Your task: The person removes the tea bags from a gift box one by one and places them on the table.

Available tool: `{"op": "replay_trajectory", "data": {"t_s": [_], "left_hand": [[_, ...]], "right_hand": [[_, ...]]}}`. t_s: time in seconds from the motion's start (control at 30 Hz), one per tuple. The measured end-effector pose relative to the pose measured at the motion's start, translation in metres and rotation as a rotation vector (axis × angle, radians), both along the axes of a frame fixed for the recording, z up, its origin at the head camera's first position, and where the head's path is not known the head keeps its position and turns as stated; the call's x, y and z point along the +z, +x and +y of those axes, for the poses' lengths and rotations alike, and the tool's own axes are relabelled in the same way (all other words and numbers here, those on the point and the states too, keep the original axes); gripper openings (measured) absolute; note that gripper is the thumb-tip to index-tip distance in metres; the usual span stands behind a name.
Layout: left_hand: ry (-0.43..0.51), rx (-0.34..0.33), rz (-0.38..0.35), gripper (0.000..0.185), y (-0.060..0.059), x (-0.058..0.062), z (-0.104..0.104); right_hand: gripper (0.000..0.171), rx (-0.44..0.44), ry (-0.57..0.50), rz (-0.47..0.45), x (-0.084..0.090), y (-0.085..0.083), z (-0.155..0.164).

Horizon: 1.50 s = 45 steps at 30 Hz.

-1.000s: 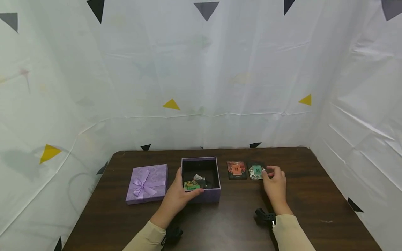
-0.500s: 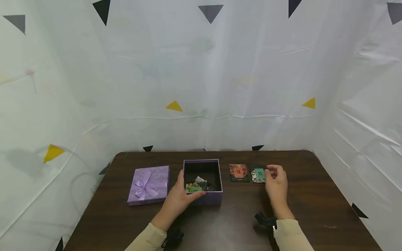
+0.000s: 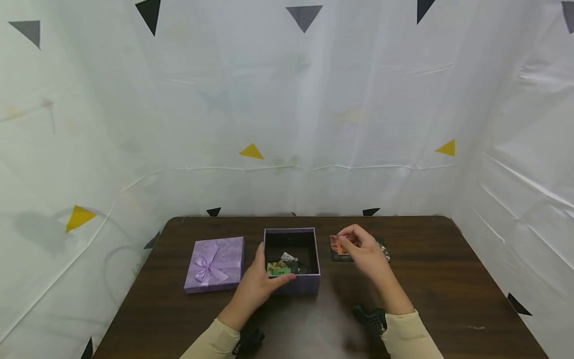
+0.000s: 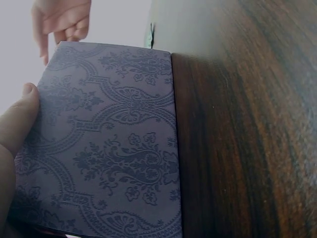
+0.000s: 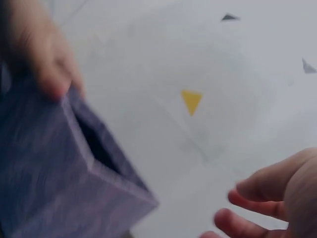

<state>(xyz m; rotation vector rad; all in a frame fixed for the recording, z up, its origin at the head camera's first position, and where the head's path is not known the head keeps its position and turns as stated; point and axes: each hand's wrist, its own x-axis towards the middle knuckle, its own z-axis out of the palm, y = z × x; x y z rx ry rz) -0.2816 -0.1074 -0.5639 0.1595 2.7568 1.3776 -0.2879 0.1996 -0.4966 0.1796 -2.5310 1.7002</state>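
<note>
L hand grips near-left corner of open purple box, frame centre, on table. R hand, just right of box, fingers curled over orange card; pinch unclear. Lid w/ bow lies left of box.

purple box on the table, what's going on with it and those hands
A person steadies the open purple box with the left hand, gripping its near left corner. A few small packets lie inside. The right hand is over the two dark packets right of the box, fingers at the orange one; a firm hold can't be confirmed. The bow-topped lid lies left of the box.
</note>
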Motion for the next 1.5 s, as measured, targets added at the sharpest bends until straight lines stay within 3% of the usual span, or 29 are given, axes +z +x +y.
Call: {"op": "replay_trajectory", "data": {"t_s": [0.23,0.43,0.7,0.93,1.13,1.23,1.37,1.5], "left_hand": [[0.033,-0.010,0.030,0.133,-0.001,-0.002,0.001],[0.063,-0.031,0.035,0.137,-0.001,-0.002,0.000],[0.088,-0.057,0.060,0.129,-0.002,-0.004,-0.002],[0.078,-0.061,0.062,0.131,-0.002,-0.001,-0.002],[0.092,-0.084,0.107,0.125,-0.003,-0.002,-0.002],[0.093,-0.085,0.105,0.125,-0.004,-0.003,-0.002],[0.090,-0.069,0.069,0.126,-0.003,-0.002,-0.003],[0.071,-0.053,0.046,0.131,-0.003,-0.003,-0.003]], "right_hand": [[0.020,0.167,-0.066,-0.024,0.013,0.000,-0.038],[0.022,0.184,-0.134,-0.068,0.012,-0.011,-0.068],[0.022,0.221,-0.232,-0.136,0.007,-0.029,-0.096],[0.028,0.324,-0.172,-0.228,0.002,-0.051,-0.112],[0.040,0.302,-0.186,-0.305,-0.012,-0.070,-0.123],[0.043,0.290,-0.119,-0.346,-0.016,-0.075,-0.125],[0.042,0.342,0.036,-0.396,-0.015,-0.079,-0.125],[0.039,0.391,0.109,-0.465,-0.012,-0.082,-0.124]]}}
